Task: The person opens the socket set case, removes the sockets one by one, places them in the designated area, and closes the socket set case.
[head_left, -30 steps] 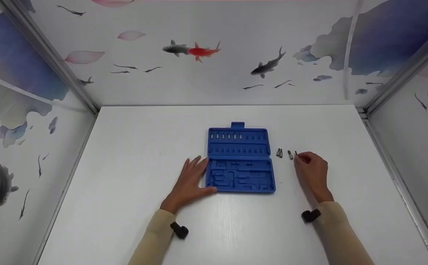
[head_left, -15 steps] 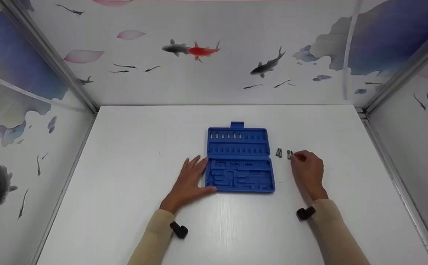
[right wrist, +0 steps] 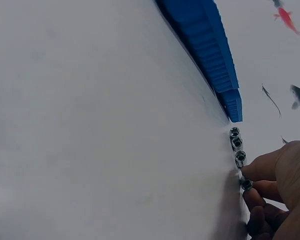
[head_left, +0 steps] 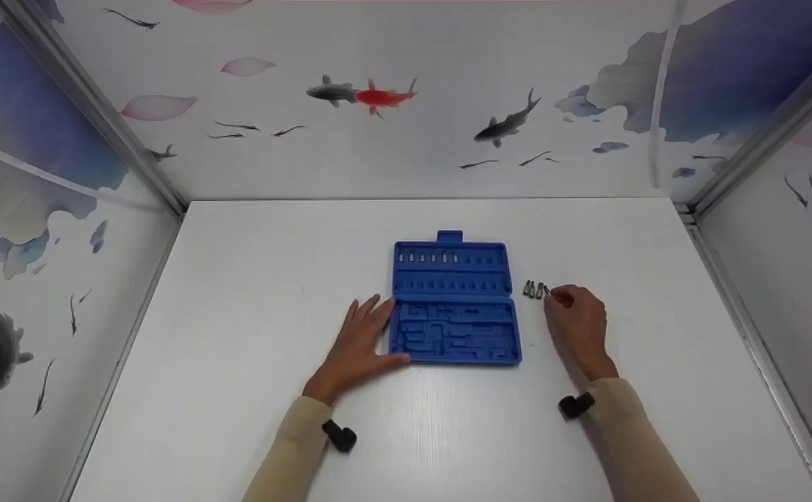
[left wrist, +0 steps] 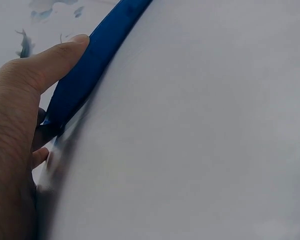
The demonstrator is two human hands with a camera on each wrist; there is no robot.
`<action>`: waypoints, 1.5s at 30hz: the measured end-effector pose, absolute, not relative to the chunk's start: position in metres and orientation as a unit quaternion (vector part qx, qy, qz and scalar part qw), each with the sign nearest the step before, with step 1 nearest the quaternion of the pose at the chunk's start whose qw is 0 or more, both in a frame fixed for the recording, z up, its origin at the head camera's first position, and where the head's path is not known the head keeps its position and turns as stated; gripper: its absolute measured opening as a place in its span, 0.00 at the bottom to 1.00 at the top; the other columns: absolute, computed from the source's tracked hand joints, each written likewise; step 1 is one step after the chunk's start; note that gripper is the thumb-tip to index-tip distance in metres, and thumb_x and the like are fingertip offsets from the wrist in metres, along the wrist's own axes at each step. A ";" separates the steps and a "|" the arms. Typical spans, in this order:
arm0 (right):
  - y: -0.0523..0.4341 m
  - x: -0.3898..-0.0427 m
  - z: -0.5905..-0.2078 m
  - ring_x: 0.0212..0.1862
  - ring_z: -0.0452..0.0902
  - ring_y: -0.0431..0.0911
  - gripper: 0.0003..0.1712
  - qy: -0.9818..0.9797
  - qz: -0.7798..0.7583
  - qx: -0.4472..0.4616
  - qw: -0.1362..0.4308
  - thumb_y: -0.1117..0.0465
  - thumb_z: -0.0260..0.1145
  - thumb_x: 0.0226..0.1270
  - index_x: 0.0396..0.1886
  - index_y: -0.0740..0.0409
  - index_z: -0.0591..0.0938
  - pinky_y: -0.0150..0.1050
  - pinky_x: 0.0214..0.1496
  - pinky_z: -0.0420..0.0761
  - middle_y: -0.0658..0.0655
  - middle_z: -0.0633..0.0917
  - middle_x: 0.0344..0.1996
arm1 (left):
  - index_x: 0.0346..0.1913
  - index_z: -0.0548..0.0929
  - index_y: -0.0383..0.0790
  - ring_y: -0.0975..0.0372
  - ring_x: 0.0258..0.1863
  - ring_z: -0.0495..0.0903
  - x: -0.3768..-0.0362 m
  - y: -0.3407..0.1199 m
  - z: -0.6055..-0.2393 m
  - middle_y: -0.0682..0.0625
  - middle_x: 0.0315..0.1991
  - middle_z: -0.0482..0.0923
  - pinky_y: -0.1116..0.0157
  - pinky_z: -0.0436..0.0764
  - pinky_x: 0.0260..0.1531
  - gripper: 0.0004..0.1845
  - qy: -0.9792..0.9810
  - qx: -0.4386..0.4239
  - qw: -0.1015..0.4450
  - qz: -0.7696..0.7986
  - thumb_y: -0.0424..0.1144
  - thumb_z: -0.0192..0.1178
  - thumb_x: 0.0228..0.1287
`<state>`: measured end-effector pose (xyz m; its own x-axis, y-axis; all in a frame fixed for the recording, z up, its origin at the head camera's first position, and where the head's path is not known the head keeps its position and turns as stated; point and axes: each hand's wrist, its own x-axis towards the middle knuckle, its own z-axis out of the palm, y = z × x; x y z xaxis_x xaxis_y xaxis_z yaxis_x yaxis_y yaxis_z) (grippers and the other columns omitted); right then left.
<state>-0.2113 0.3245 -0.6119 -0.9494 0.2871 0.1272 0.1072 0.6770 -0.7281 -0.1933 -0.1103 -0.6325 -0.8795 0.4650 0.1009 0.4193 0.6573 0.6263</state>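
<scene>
An open blue socket case [head_left: 456, 279] lies on the table with a row of small metal sockets [head_left: 423, 258] in its far half. My left hand [head_left: 358, 341] rests spread at its near left corner. In the left wrist view, the thumb [left wrist: 65, 57] lies along the case's blue side [left wrist: 85, 75]. Right of the case, my right hand [head_left: 580, 321] pinches a small metal socket [right wrist: 246, 184] between thumb and fingertips. Just left of those fingertips, several sockets [head_left: 533, 288] stand close together in a short line; the right wrist view shows the holes in their ends.
The white table [head_left: 252, 279] is enclosed by panels printed with fish and petals, the back panel [head_left: 420, 153] along its far edge. The case's near half [head_left: 455, 331] has moulded recesses without parts.
My right hand has moved left, bringing the pinched socket and the one beside it up to the two nearer the case. The left hand has stayed put.
</scene>
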 end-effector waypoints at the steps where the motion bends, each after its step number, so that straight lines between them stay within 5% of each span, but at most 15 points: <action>1: 0.324 -0.211 -0.611 0.48 0.83 0.57 0.14 -0.907 0.390 -0.107 0.117 0.61 0.69 0.79 0.54 0.66 0.90 0.50 0.53 0.81 0.65 0.90 0.46 | 0.90 0.57 0.46 0.55 0.90 0.47 -0.193 -0.110 -0.633 0.53 0.88 0.58 0.52 0.33 0.88 0.63 0.910 0.242 0.036 0.336 0.78 0.66 0.63; 15: 0.300 -0.226 -0.593 0.40 0.81 0.55 0.10 -0.902 0.395 -0.020 0.175 0.67 0.73 0.73 0.47 0.69 0.92 0.40 0.42 0.76 0.65 0.90 0.39 | 0.91 0.57 0.48 0.56 0.90 0.46 -0.193 -0.110 -0.632 0.52 0.89 0.58 0.52 0.33 0.88 0.63 0.911 0.235 0.038 0.337 0.78 0.66 0.62; 25: 0.262 -0.257 -0.577 0.44 0.83 0.55 0.11 -0.906 0.408 0.050 0.100 0.66 0.73 0.76 0.51 0.69 0.90 0.46 0.45 0.81 0.64 0.90 0.44 | 0.91 0.55 0.47 0.57 0.90 0.45 -0.193 -0.111 -0.633 0.53 0.89 0.57 0.53 0.33 0.88 0.63 0.911 0.237 0.039 0.334 0.79 0.65 0.63; 33: 0.240 -0.283 -0.575 0.53 0.85 0.59 0.15 -0.912 0.397 0.086 0.052 0.64 0.73 0.76 0.56 0.69 0.89 0.58 0.59 0.85 0.67 0.89 0.50 | 0.91 0.55 0.49 0.57 0.90 0.44 -0.195 -0.110 -0.631 0.53 0.89 0.56 0.52 0.33 0.88 0.63 0.912 0.235 0.041 0.334 0.80 0.65 0.63; 45: 0.210 -0.309 -0.584 0.50 0.82 0.62 0.12 -0.926 0.342 0.144 0.075 0.66 0.75 0.74 0.50 0.70 0.92 0.61 0.60 0.79 0.67 0.90 0.45 | 0.90 0.57 0.46 0.54 0.90 0.47 -0.193 -0.111 -0.633 0.50 0.88 0.58 0.50 0.36 0.88 0.62 0.912 0.239 0.033 0.332 0.77 0.67 0.64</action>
<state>-0.3095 0.2104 -0.5837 -0.9475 -0.2151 0.2365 -0.3172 0.7252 -0.6111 -0.1928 -0.1105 -0.6335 -0.8832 0.4584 0.0989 0.4149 0.6653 0.6207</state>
